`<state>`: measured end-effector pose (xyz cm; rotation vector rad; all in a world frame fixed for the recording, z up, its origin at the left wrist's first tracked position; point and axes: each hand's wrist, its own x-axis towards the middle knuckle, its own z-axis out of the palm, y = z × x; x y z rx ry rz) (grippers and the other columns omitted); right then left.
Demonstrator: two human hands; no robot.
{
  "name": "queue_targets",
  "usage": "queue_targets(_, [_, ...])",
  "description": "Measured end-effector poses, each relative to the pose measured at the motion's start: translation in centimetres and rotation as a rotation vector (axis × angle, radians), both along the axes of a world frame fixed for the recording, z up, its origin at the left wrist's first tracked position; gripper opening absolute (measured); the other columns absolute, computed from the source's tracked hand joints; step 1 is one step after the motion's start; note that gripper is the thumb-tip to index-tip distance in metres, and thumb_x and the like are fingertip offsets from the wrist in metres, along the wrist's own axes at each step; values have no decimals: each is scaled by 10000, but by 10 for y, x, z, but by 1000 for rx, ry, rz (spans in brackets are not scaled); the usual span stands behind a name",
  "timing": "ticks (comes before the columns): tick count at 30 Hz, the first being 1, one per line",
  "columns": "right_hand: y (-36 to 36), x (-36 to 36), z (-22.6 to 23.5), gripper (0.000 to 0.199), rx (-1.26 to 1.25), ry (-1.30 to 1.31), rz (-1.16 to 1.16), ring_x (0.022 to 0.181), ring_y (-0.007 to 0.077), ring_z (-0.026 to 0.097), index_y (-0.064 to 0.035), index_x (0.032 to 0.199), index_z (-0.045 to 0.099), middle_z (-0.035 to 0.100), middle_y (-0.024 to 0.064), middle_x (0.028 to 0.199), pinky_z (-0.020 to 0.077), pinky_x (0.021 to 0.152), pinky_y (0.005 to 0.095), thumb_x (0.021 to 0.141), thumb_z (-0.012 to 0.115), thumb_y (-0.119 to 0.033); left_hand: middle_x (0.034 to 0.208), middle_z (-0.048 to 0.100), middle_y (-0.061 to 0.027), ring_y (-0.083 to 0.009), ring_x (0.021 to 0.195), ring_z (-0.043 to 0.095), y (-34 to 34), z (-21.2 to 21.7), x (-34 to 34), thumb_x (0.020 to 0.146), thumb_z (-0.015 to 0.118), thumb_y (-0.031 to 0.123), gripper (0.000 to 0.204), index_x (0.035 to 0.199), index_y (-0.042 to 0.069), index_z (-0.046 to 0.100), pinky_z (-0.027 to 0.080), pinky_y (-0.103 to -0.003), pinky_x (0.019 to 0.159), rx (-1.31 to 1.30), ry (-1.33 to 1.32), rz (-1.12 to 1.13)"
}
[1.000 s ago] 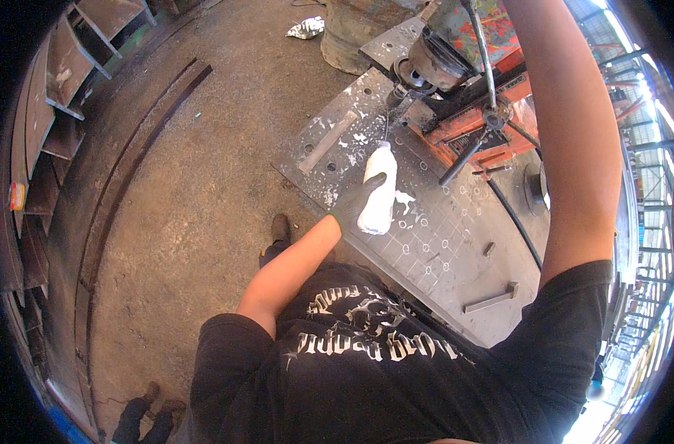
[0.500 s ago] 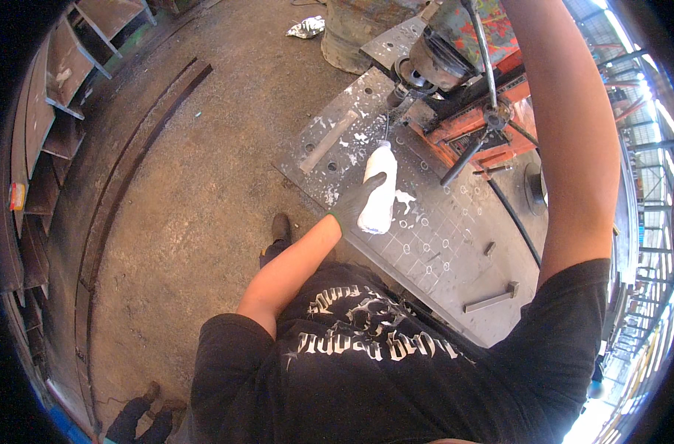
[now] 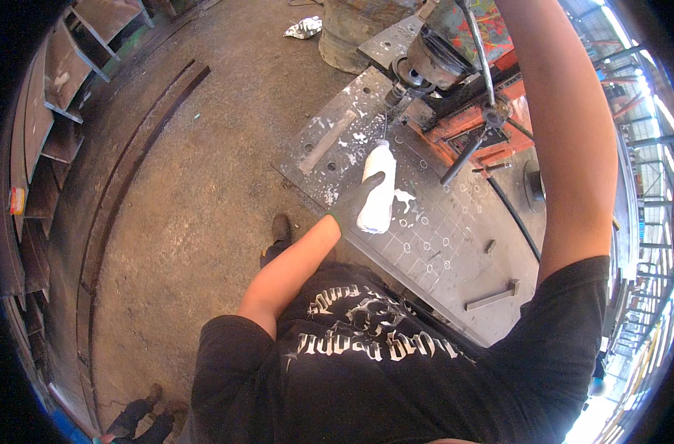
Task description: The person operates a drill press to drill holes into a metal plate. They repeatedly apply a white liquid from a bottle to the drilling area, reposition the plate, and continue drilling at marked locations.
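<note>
My left hand [image 3: 356, 198], in a dark glove, is wrapped round a white squeeze bottle [image 3: 378, 188]. Its thin spout points away from me, reaching close to the drill bit of an orange magnetic drill [image 3: 455, 133]. Under the bit lies a large steel plate [image 3: 466, 255], marked with chalk lines and small circles and splashed with white fluid. Several holes pierce its far left part. My right arm stretches up past the drill and leaves the picture at the top, so its hand is out of sight.
On the plate are a flat bar [image 3: 329, 142], a small square tool [image 3: 492, 294] and a short metal piece [image 3: 490, 246]. A black cable runs off the drill. Steel beams [image 3: 129, 163] lie along the left floor; a drum [image 3: 351, 37] stands beyond. Another person's legs [image 3: 141, 418] show lower left.
Almost nothing differs; the whole view has shifted very slightly. My left hand keeps the bottle at the same spot by the drill bit.
</note>
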<state>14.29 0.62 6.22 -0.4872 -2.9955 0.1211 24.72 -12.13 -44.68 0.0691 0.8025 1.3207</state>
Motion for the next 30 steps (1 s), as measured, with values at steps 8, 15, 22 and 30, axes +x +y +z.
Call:
queue_targets(8, [-3,5,1,665,-58,-8,26,822,176,702,12,1358,692,778,133,1055,583,724,331,987,692,-540,1228,700,-84,-201,976,715,2,1,0,1034,701,345,618,1550,84,485,624,-373,848,21,57,4])
queue_targets(15, [1,-2,-2,639,-25,-12,3,836,186,713,0,1354,701,779,134,1059,592,737,336,994,682,-527,1253,703,-83,-200,1006,720,-1,9,-3,1034,701,374,620,1538,71,503,619,-370,882,53,92,11])
queue_targets(22, [5,-3,-5,621,-36,8,20,833,191,720,-9,1332,716,781,131,1037,596,741,339,990,682,-526,1231,710,-81,-198,987,723,-2,12,-2,1030,709,376,628,1543,81,499,625,-373,859,45,83,30])
queue_targets(30, [3,-4,-4,608,-37,-22,-1,792,192,707,-1,1272,734,776,127,1009,589,717,343,980,689,-533,1185,705,-87,-202,939,726,-3,16,-3,1029,704,361,621,1541,83,487,633,-378,802,9,115,21])
